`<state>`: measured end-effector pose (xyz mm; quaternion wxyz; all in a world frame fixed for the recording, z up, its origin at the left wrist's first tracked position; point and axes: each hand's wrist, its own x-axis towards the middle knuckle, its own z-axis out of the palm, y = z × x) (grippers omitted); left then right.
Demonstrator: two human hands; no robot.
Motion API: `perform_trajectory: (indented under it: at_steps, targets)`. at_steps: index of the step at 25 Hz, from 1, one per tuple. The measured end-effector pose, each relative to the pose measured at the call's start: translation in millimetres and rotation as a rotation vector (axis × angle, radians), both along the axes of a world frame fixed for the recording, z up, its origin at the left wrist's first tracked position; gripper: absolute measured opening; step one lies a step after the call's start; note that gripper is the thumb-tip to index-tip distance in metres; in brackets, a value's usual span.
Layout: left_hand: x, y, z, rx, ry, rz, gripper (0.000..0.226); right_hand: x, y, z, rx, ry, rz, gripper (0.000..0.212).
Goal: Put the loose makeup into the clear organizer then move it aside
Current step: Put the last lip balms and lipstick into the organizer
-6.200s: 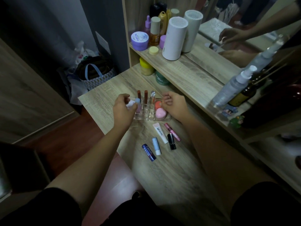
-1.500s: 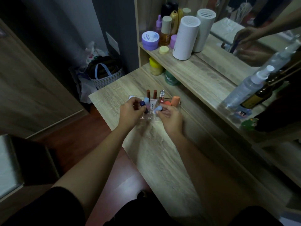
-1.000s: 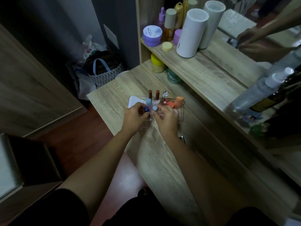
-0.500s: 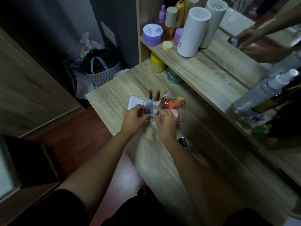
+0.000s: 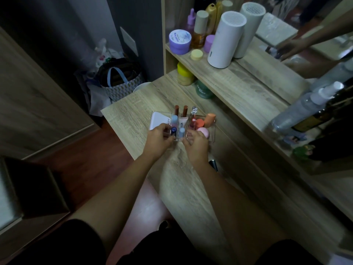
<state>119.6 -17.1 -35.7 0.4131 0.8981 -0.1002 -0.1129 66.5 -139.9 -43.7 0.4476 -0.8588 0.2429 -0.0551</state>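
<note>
The clear organizer (image 5: pixel 211 131) stands on the wooden desk (image 5: pixel 133 119). It holds brown lipsticks (image 5: pixel 180 110), a white tube, orange sponges (image 5: pixel 205 120) and a pink sponge (image 5: pixel 204 131). A white compact (image 5: pixel 158 120) leans at its left end. My left hand (image 5: pixel 158 141) pinches a dark blue tube (image 5: pixel 173 130) standing in a front slot. My right hand (image 5: pixel 196 145) has its fingertips on a light blue tube (image 5: pixel 181 132) in the slot beside it. A black tube (image 5: pixel 213 164) lies on the desk by my right forearm.
A raised shelf (image 5: pixel 248 88) runs along the desk's right side with a white cylinder (image 5: pixel 225 41), purple jar (image 5: pixel 180 42), bottles and a spray bottle (image 5: pixel 298 113). Yellow and green jars (image 5: pixel 203 90) sit under it. A bag (image 5: pixel 122 81) is on the floor beyond the desk's far edge.
Since 6.2 s ago most loose tubes have left the desk for the organizer. Over the last second both hands lowered the two blue tubes into the front slots.
</note>
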Motion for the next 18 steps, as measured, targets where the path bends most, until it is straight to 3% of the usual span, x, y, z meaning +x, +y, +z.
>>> perform_trajectory:
  at_steps: [6,9,12,18]
  targets:
    - [-39.5,3.6,-14.2,-0.056,-0.117,0.156,0.015,-33.6,-28.4,3.2,-0.203,0.113,-0.017,0.026]
    - [-63.2,1.4,-33.4,0.024,-0.113,0.000,0.024,-51.1,-42.7,3.2,-0.257,0.190,-0.078,0.028]
    - [-88.5,-1.6,-58.2,0.324,-0.165,-0.302,0.053,-71.8,-53.2,-1.5,-0.200,0.292,-0.158,0.040]
    - [-100.6,-0.8,-75.4,0.489,-0.244,-0.326,0.062,-79.3,-58.1,-6.7,-0.123,0.316,-0.076,0.019]
